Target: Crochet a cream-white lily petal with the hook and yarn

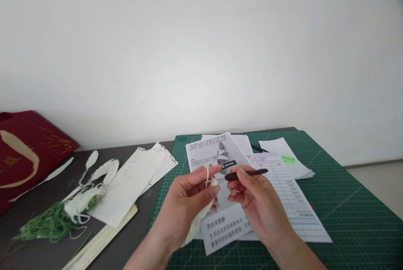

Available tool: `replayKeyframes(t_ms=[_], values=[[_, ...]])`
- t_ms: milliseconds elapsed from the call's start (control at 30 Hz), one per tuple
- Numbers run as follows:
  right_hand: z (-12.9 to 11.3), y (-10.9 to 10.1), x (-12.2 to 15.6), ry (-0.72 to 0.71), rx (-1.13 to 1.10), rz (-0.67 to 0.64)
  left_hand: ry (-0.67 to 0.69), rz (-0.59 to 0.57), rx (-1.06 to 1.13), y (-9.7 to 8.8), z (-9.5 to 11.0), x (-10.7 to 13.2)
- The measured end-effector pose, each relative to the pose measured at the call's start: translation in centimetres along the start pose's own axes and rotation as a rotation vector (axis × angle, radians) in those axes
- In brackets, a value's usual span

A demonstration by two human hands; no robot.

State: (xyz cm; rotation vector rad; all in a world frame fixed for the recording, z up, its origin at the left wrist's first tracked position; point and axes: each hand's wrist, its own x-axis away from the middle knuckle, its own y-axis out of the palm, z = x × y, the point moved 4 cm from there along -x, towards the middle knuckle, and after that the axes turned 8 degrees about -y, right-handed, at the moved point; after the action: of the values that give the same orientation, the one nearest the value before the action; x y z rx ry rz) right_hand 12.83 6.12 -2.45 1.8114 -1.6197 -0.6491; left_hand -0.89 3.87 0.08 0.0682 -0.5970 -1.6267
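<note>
My left hand (pixel 195 196) pinches a white crocheted piece (pixel 201 215), which hangs down below the fingers. A strand of white yarn (pixel 208 173) loops over its raised index finger. In my right hand (pixel 256 198) is a crochet hook with a dark handle (pixel 252 173), held between thumb and fingers. The hook's tip points left toward the yarn; its thin end is hard to make out. Both hands are over a printed pattern sheet (pixel 201 156) and a smaller printed slip (pixel 217 236).
A green cutting mat (pixel 340 203) bears a printed form (pixel 302 215), white papers (pixel 280 146) and a bright green clip (pixel 288 159). On the dark table at left are green yarn (pixel 47 221), white yarn (pixel 78 207), white petal-like pieces (pixel 92 159), handwritten paper (pixel 126 186) and a red bag (pixel 34 152).
</note>
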Motion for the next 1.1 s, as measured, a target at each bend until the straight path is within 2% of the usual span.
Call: replayKeyframes(t_ms=[133,333,533,667,1100], values=[[0.1,0.1,0.1,-0.004,0.0,-0.004,-0.003,0.041,-0.049,-0.4,-0.2,0.0],[0.2,-0.1,0.2,-0.027,0.04,-0.001,-0.087,-0.019,-0.035,-1.1,-1.0,-0.3],[0.0,-0.1,0.1,-0.005,0.042,-0.061,-0.126,-0.154,0.006,-0.2,0.0,0.3],[-0.4,-0.1,0.1,-0.027,0.063,-0.089,-0.101,-0.139,-0.108,-0.3,0.3,0.6],[-2.7,-0.4,0.3,-0.284,0.296,-0.25,-0.043,-0.164,-0.258,-0.2,0.4,0.9]])
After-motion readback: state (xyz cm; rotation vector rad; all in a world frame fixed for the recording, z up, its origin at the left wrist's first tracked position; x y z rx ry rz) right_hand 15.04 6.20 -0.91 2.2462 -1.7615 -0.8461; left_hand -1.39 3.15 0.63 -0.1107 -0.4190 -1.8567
